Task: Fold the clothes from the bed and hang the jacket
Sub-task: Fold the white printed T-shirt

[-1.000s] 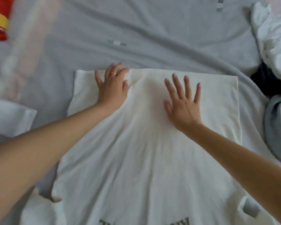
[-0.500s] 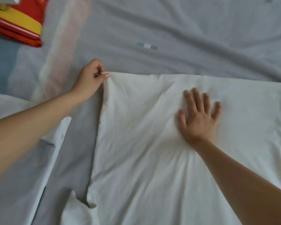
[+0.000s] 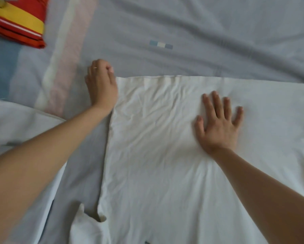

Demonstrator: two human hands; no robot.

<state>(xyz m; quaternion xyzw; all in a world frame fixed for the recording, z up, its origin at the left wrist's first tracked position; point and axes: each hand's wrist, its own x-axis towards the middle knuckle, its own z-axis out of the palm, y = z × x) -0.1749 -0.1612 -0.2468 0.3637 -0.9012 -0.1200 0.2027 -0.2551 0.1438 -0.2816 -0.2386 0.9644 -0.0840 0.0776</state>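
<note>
Well, shirt [image 3: 156, 155]: white, lay spread flat on bed [image 3: 200, 32], creased; top edge straight, L edge ran down past L wrist; sleeve [image 3: 88, 226] bunched at bottom L.
L hand [image 3: 102, 85]: at shirt's top-L corner, touching its edge; fingers curled tight, ring [image 3: 95, 67] on one. Thumb was hidden, so couldn't tell if cloth was pinched betw. them.
R hand [image 3: 219, 125]: flat on shirt's upper middle, palm down, fingers straight & spread, gripped nothing, just pressed.
Bed: grey-blue sheet w/ pale stripe [image 3: 65, 59] at L, small checked patch [image 3: 160, 44] above shirt.
Red-yellow cloth [image 3: 15, 22]: folded, far top-L corner, well apart from shirt.
White cloth [image 3: 21, 120]: at L, partly under L forearm, apart from shirt.
</note>
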